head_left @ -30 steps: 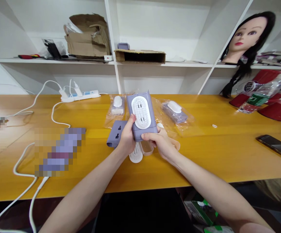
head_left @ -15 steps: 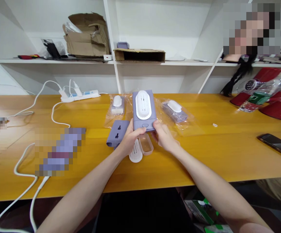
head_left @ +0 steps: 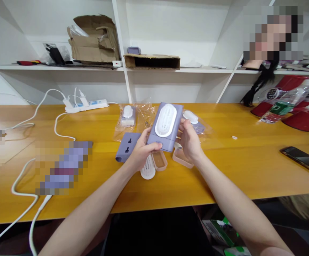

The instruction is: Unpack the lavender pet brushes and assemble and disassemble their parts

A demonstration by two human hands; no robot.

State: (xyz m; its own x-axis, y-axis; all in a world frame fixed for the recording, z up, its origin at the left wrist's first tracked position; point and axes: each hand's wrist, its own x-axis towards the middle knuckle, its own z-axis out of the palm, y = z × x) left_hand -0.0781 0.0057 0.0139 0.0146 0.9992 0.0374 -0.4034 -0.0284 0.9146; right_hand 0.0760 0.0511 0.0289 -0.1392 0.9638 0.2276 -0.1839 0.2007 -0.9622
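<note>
Person's left hand (head_left: 140, 153) and right hand (head_left: 190, 140) both on a lavender plastic housing (head_left: 176, 115), held up off the bench (head_left: 231, 177), tilted, top end leaning right. White oval ribbed insert (head_left: 165, 121) set in its face; small round button (head_left: 159, 143) near the lower end.

Grip: left fingers (head_left: 151, 140) closed round the lower left corner. Right fingers (head_left: 183, 125) curled closed on the right edge. Both hands gripping the housing.

Below the hands: lavender socket cover (head_left: 126, 147) with two outlet-style slot sets, lying on the bench just left of the left hand. White ribbed oval piece (head_left: 147, 170) and pink translucent tray (head_left: 159, 160) side by side, touching, under the housing. Second pink tray (head_left: 182, 160) just below the right hand.

Behind: two bagged white-and-lavender units (head_left: 127, 116) (head_left: 195, 121) in clear plastic, the right one partly hidden by the right hand. White power strip (head_left: 86, 106) with plugged-in white cables (head_left: 59, 128) at back left. Phone (head_left: 303, 160) on the right of the bench. Pixelated object (head_left: 63, 167) at left, can't tell what. Cardboard box (head_left: 151, 62) on white shelf (head_left: 202, 70) above.
</note>
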